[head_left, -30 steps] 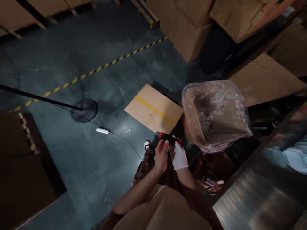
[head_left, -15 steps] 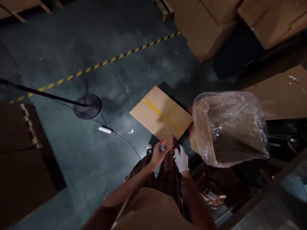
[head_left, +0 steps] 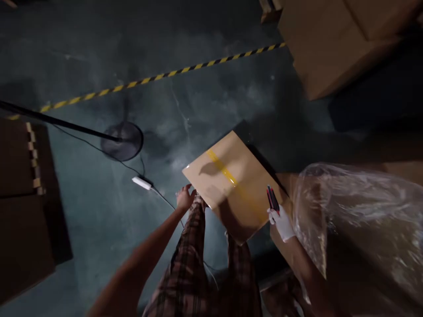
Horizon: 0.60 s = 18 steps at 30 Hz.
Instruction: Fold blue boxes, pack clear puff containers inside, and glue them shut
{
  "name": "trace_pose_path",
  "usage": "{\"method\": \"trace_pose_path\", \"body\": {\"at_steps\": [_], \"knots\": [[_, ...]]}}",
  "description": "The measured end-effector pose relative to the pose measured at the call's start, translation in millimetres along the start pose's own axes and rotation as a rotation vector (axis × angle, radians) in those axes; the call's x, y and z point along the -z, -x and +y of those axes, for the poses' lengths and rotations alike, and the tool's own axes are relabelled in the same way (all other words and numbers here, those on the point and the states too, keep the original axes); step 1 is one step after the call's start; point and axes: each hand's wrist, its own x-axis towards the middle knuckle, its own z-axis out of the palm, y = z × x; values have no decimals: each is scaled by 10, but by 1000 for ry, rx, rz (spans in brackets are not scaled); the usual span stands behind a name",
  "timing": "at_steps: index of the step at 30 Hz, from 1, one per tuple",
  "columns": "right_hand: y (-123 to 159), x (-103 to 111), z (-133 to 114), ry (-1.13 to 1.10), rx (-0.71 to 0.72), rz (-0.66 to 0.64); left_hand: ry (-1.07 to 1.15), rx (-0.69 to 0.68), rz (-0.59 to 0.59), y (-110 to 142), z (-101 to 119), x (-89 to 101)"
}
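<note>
A sealed cardboard box with a strip of yellow tape across its top lies in front of my legs. My bare left hand is beside its left edge, fingers apart and nothing in them; I cannot tell whether the fingertips touch the box. In a white glove, my right hand is closed around a slim red-and-black tool, whose exact kind is unclear. That hand is over the box's right side, and the tool points away from me.
An open carton lined with clear plastic stands at my right. Large cartons are at the upper right, more at the left. A stand's round base, a white power strip with cable, and striped floor tape lie ahead-left.
My hands have moved apart, the left to the box's left edge, the right outward with the tool. I have bent closer, so the box looks larger and nearer.
</note>
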Motion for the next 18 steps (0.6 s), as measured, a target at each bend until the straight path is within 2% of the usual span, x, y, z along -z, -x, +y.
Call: {"method": "trace_pose_path", "body": {"at_steps": [5,7,9,11,13,16,18], "knots": [[-1330,-666,-364,167,7,39,-106,-46,-35,-1270,154,-369],[-1781,-974,-575,242,13,3,-119,-104,-61,-1664,223,-502],[-2176,-1307,-837,302,31,-82,-123,-152,-95,-1942,266,-621],[-2536,-1685,-1137,329,63,-173,-120,-184,-117,-2084,269,-719],[-2869,-2120,-1443,323,103,-229,-112,-211,-115,-2110,239,-788],[-3256,-2813,-1796,259,170,-233,-86,-243,-90,-2049,177,-842],[-3377,-3194,-1894,168,231,-182,-66,-255,-70,-2014,150,-859]]}}
